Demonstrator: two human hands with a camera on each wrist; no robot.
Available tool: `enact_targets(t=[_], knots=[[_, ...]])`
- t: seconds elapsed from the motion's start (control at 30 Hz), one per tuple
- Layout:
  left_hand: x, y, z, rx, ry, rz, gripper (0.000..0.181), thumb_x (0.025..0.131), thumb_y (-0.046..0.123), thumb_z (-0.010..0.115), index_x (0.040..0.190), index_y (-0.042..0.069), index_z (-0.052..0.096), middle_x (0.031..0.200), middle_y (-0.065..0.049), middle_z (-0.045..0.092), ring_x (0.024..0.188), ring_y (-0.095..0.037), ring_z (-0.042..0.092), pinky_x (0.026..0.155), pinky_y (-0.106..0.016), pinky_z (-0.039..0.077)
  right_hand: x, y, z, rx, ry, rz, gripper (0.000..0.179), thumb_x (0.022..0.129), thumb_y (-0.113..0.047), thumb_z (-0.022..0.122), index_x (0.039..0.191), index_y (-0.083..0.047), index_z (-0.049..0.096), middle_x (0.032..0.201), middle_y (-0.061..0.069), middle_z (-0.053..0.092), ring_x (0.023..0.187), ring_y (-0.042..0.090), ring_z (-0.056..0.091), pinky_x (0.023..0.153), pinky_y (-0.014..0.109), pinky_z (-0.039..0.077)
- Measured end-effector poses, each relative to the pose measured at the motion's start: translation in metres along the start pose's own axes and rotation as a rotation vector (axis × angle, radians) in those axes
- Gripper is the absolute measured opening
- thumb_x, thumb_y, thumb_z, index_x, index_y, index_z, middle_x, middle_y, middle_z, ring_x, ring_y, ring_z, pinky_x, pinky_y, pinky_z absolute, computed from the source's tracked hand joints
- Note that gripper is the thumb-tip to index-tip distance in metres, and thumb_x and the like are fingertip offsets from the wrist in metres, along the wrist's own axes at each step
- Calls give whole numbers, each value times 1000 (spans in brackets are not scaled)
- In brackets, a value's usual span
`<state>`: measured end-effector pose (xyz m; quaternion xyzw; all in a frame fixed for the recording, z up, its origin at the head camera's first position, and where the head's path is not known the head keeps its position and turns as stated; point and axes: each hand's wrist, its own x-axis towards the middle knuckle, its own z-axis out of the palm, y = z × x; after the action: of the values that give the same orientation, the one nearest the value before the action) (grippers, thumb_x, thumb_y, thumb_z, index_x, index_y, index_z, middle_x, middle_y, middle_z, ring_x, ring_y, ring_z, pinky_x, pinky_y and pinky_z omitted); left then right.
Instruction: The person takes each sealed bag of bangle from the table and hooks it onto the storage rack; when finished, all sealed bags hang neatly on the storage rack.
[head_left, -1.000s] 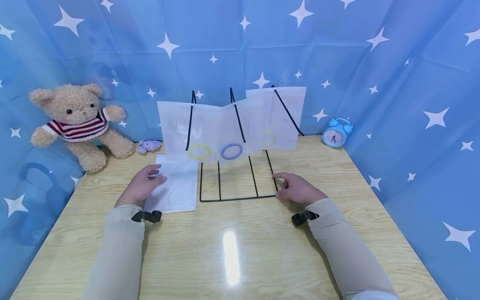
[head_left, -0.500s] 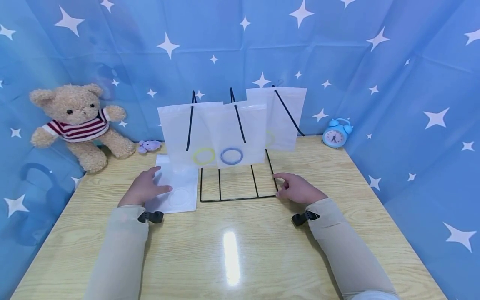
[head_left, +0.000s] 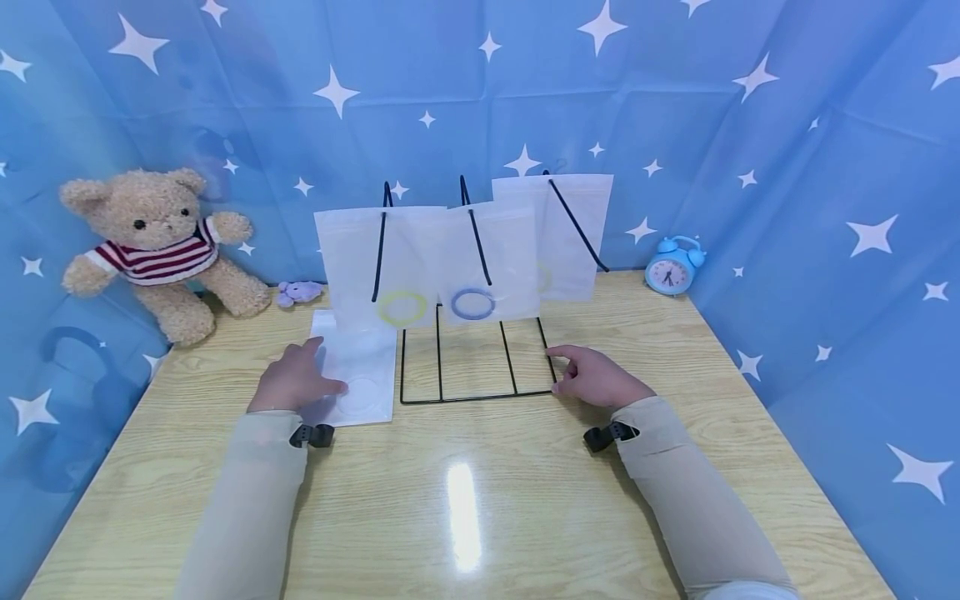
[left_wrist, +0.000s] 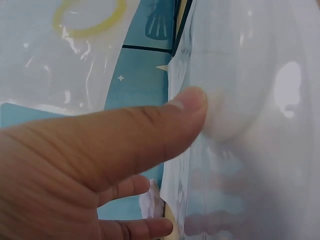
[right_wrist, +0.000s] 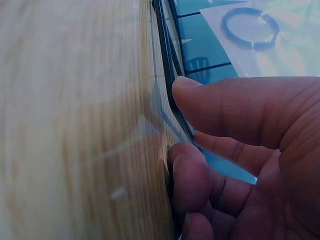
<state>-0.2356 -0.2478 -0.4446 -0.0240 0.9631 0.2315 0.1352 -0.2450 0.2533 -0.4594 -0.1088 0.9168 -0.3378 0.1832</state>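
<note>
My left hand [head_left: 294,379] hovers low over the left edge of a flat white plastic zip bag [head_left: 375,358] on the table, fingers spread. In the left wrist view the thumb [left_wrist: 150,132] overlaps the bag's surface, where a pale ring shows faintly. On the right, my right hand [head_left: 596,375] pinches the near right corner of a black wire rack [head_left: 441,401] between thumb and curled fingers. From the rack's hooks hang several frosted bags: a left one [head_left: 352,258] with a yellow ring [head_left: 381,307], a middle one [head_left: 513,250] with a blue ring [head_left: 453,307], and one behind at right [head_left: 588,217].
A teddy bear [head_left: 153,233] in a striped sweater sits at the back left, with a small purple toy [head_left: 298,292] beside it. A blue alarm clock [head_left: 670,273] stands at the back right. A blue star-patterned curtain [head_left: 427,67] closes off the back and sides.
My left hand has moved right and slightly down, over the flat bag. The left and middle hanging bags have swung on their hooks. My right hand has stayed at the rack.
</note>
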Motion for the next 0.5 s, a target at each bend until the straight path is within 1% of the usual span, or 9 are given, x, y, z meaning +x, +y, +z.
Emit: enact_targets(t=[0.1, 0.33, 0.5], knots=[[-1, 2, 0, 3, 3, 10, 109, 87, 42, 82, 165, -4, 22, 154, -43, 35, 137, -62, 42, 111, -73, 38, 0, 0, 0, -8, 3, 3, 69, 97, -19, 76, 159, -15, 48, 83, 6, 60, 67, 22, 53, 61, 36, 46], [-1, 3, 2, -11, -13, 23, 109, 87, 38, 82, 165, -5, 19, 152, -45, 33, 133, -59, 48, 107, -70, 45, 0, 0, 1, -5, 3, 0, 68, 97, -19, 75, 159, -15, 48, 81, 5, 59, 67, 21, 51, 61, 35, 45], [-1, 3, 2, -34, -23, 37, 110, 88, 36, 82, 165, -6, 16, 151, -45, 32, 132, -57, 47, 107, -70, 45, 0, 0, 1, -9, 5, -1, 69, 97, -19, 76, 159, -15, 48, 82, 5, 60, 67, 21, 52, 62, 36, 45]])
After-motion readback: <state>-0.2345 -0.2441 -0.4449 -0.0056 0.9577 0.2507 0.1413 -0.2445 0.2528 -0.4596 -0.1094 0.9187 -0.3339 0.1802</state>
